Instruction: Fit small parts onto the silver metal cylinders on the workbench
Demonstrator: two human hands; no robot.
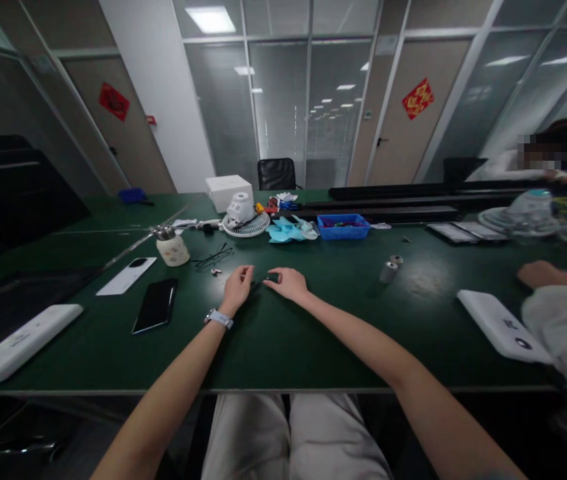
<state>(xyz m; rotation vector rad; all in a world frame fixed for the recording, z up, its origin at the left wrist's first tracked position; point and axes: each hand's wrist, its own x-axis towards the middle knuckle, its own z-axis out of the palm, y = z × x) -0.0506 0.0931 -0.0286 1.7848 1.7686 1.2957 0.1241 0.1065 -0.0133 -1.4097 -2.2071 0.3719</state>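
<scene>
My left hand [238,288], with a grey watch [218,318] on the wrist, is raised over the table with its fingers curled into a pinch. Whatever lies at its fingertips is too small to name. Facing it a short way to the right, my right hand [288,284] curves thumb and forefinger around a small dark thing that I cannot make out. The two hands are apart. Just left of my left hand lies a small white earbud [216,272], with folded-out eyeglasses [213,256] behind it.
Left are a black phone [155,306], a white phone [127,276], a cream bottle [173,249] and a white power bank [20,343]. Behind stand a small fan [244,217] and a blue tray [344,227]. Right are two metal cylinders [390,271] and another person's hand [546,274].
</scene>
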